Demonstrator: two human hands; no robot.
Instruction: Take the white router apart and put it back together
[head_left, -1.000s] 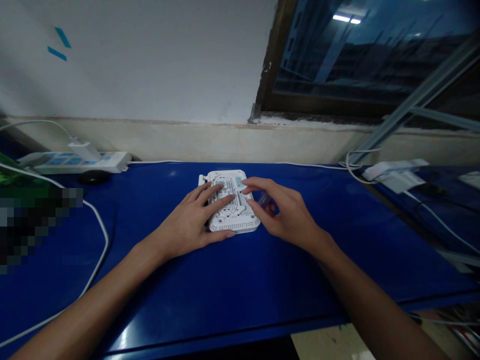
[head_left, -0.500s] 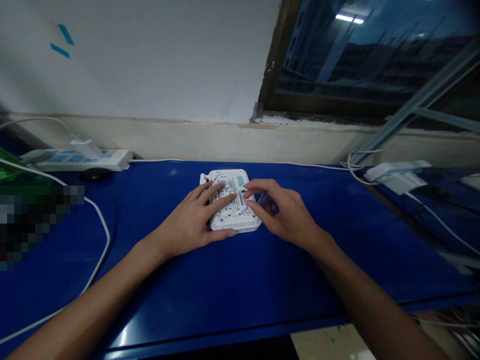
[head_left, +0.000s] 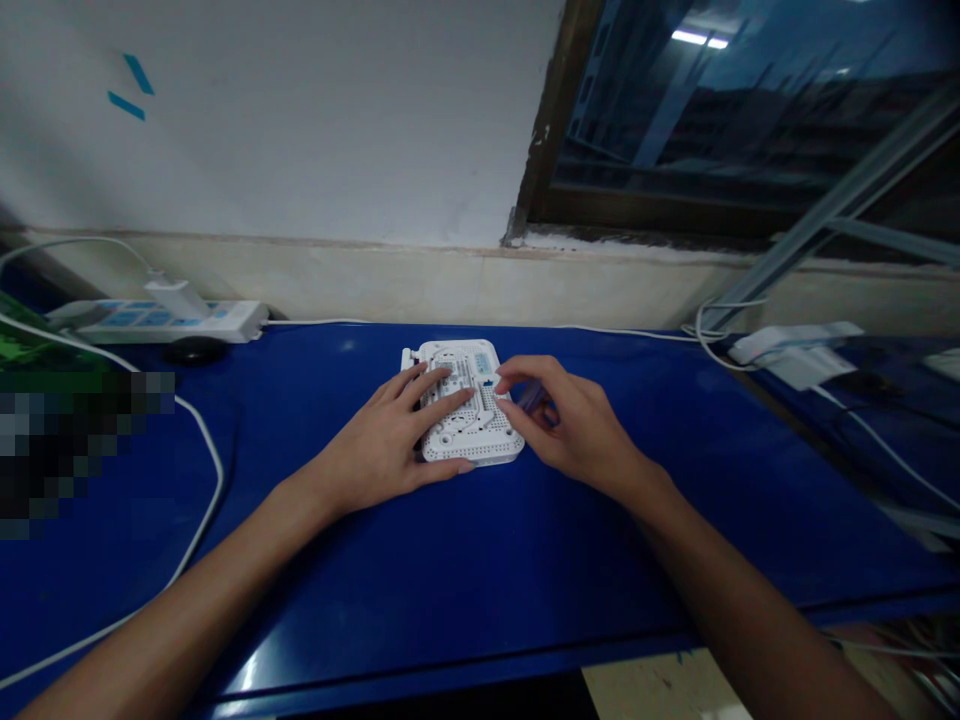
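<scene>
A white router-like box (head_left: 486,432) lies on the blue table, its perforated face up, with a short white stub at its far left corner. My left hand (head_left: 382,430) rests over its left part, fingers spread flat and thumb along the near edge. My right hand (head_left: 577,420) is at the box's right edge, thumb and index finger curled toward each other beside a small dark slot (head_left: 488,383). Whatever is between those fingertips is too small to make out. A purplish translucent patch shows inside the curl of the right hand; I cannot tell what it is.
On the blue table (head_left: 450,580), a white power strip (head_left: 240,320) with a plugged adapter stands at the back left, near a black oval object (head_left: 195,350). A white cable (head_left: 214,450) loops down the left side. At right are a white adapter (head_left: 799,350) and a metal frame (head_left: 817,220).
The right fingertips have drawn slightly to the right, away from the small slot, which now shows more fully. The left hand and the white box stay in place.
</scene>
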